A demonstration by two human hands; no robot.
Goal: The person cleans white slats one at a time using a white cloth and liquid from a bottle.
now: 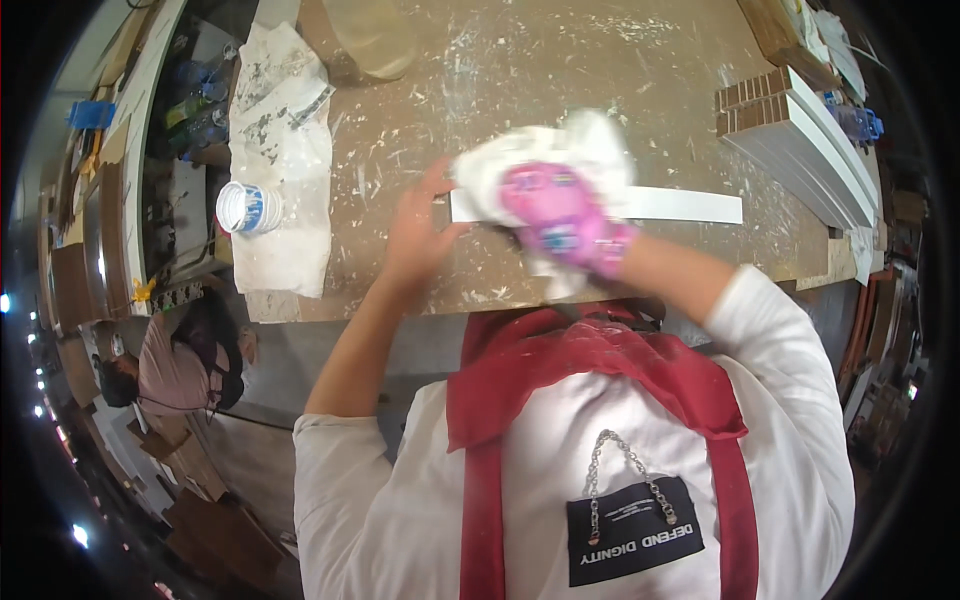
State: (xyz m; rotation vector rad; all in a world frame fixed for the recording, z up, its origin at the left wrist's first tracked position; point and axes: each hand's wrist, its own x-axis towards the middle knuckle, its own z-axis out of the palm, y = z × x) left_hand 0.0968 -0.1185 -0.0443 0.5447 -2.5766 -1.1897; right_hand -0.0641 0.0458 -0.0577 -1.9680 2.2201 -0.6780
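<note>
A long narrow white strip (690, 206) lies across the brown, paint-flecked workbench (400, 130). My bare left hand (418, 232) is at the strip's left end, its thumb and fingers closing around that end from both edges. My right hand (560, 218) wears a pink patterned glove and presses a bunched white cloth (600, 145) onto the strip, left of its middle. Cloth and glove are smeared by motion. The cloth and hand hide part of the strip, and the right fingertips cannot be made out clearly.
On the bench's left, a stained white sheet (285, 190) lies under a white tub with a blue label (246, 207). A stack of white-faced boards (795, 150) stands at the right. A tan rounded object (370, 40) lies at the far edge. Another person (180, 370) is at lower left.
</note>
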